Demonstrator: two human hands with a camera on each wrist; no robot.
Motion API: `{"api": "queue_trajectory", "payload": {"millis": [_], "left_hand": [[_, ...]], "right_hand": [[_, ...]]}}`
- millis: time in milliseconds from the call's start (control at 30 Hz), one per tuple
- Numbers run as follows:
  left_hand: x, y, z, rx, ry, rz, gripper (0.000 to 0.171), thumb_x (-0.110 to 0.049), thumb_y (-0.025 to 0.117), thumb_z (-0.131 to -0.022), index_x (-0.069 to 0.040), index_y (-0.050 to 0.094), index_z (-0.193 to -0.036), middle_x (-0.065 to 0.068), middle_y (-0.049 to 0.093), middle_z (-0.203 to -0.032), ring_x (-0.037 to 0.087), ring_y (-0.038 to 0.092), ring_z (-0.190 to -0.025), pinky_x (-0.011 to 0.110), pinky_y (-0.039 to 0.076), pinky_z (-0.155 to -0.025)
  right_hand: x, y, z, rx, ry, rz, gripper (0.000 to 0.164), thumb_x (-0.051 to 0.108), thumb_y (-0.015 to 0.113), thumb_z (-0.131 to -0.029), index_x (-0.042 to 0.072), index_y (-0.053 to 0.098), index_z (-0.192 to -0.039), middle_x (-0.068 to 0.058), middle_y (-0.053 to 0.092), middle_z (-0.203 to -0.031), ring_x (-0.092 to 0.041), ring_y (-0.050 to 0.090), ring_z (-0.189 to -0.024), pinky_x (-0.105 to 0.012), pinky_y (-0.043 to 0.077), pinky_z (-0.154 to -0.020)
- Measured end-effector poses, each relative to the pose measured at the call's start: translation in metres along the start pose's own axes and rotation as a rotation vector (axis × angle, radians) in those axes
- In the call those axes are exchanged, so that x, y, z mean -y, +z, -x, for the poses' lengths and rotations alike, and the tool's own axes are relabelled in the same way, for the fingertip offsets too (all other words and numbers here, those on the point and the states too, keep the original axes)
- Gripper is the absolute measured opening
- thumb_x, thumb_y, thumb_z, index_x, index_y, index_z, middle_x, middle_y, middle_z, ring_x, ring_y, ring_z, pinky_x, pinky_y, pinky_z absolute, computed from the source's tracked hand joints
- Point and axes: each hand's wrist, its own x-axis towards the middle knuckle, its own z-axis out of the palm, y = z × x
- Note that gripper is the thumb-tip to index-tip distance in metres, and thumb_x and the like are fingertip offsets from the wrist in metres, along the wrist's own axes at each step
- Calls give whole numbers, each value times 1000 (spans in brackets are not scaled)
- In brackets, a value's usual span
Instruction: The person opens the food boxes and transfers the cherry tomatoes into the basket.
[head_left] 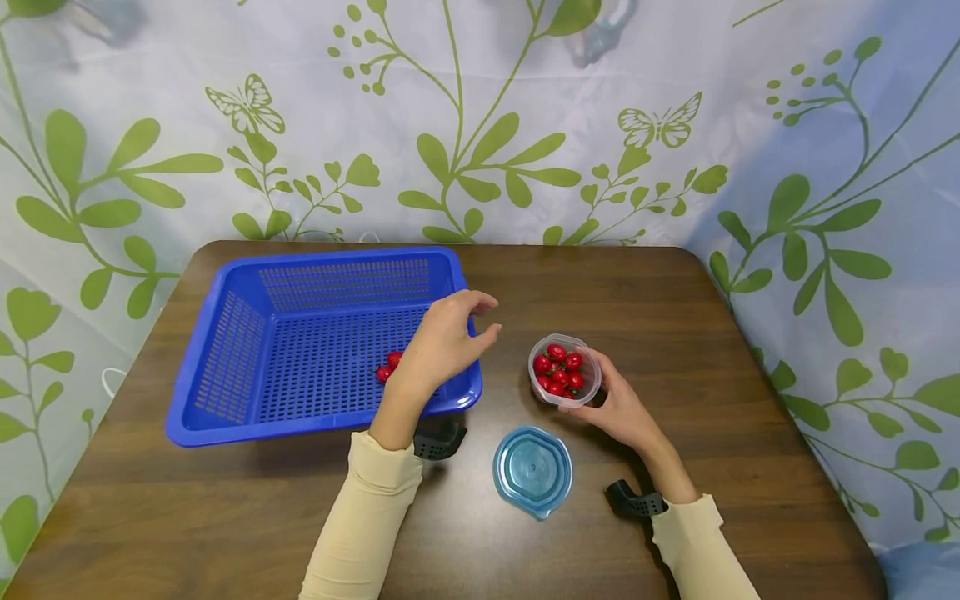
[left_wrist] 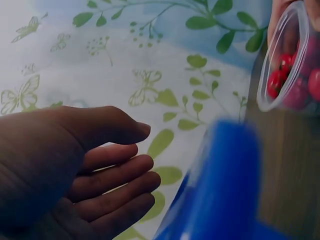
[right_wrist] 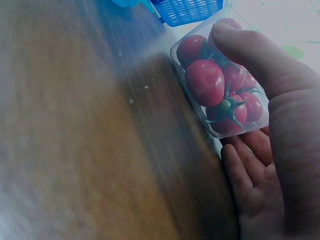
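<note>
My right hand [head_left: 619, 408] grips a small clear plastic container [head_left: 591, 385] from its right side, thumb near the front and fingers round the back. Inside lie several red cherry tomatoes [head_left: 558, 376], some with green stems in the right wrist view. Over the right end of a blue plastic basket [head_left: 322, 429] hovers my left hand [head_left: 446, 340], thumb and fingers apart with nothing between them. Two or so cherry tomatoes [head_left: 385, 374] show on the basket floor beside the left wrist; the forearm and hand hide part of that corner.
A translucent blue lid [head_left: 533, 471] lies on the brown wooden table [head_left: 645, 292] between the two forearms, in front of the container. Patterned cloth [head_left: 510, 83] with green leaves hangs behind the table and along its sides. Black straps [head_left: 636, 500] sit at both wrists.
</note>
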Motion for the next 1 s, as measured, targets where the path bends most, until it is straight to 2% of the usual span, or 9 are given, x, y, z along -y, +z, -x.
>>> {"api": "queue_trajectory", "payload": {"millis": [233, 400, 567, 700, 800, 1000], "left_hand": [[-16, 14, 1, 26, 74, 47, 32, -14, 75, -93, -2, 70, -122, 12, 72, -119, 25, 69, -110, 39, 56, -96], [-26, 33, 0, 64, 114, 43, 32, -14, 75, -93, -2, 70, -122, 11, 72, -117, 23, 70, -107, 38, 58, -91], [-33, 57, -3, 101, 101, 36, 34, -16, 74, -93, -1, 69, -123, 13, 72, -116, 25, 70, -104, 36, 59, -89], [-36, 71, -4, 106, 84, -14, 35, -18, 74, -94, -1, 69, -125, 12, 72, -119, 25, 71, -105, 34, 60, -91], [-37, 78, -3, 95, 79, -57, 36, -20, 74, -94, -3, 70, -125, 10, 72, -122, 23, 71, -107, 32, 59, -94], [-37, 86, -2, 116, 79, -51, 37, -20, 74, -94, -2, 69, -126, 10, 72, -121, 21, 72, -104, 28, 59, -91]], "right_hand": [[1, 0, -1, 2, -6, -22, 95, 25, 89, -80, 16, 34, -157, -12, 40, -160, -38, 36, -149, -65, 31, -118], [0, 0, -1, 3, -16, -12, 95, 23, 89, -81, 15, 33, -158, -13, 40, -160, -38, 36, -149, -64, 31, -118], [0, -1, 0, -2, -11, -8, 93, 21, 88, -82, 15, 33, -157, -14, 41, -159, -38, 38, -147, -64, 34, -117], [0, -1, 0, 6, 5, -16, 93, 20, 87, -83, 16, 32, -158, -14, 42, -158, -39, 40, -145, -64, 36, -115], [-1, -1, 0, 9, 4, -28, 93, 19, 87, -83, 17, 32, -158, -14, 42, -157, -39, 42, -144, -64, 37, -114], [-1, 0, 0, 3, -19, -26, 93, 17, 88, -82, 16, 33, -158, -15, 45, -155, -39, 45, -142, -62, 39, -114]]}}
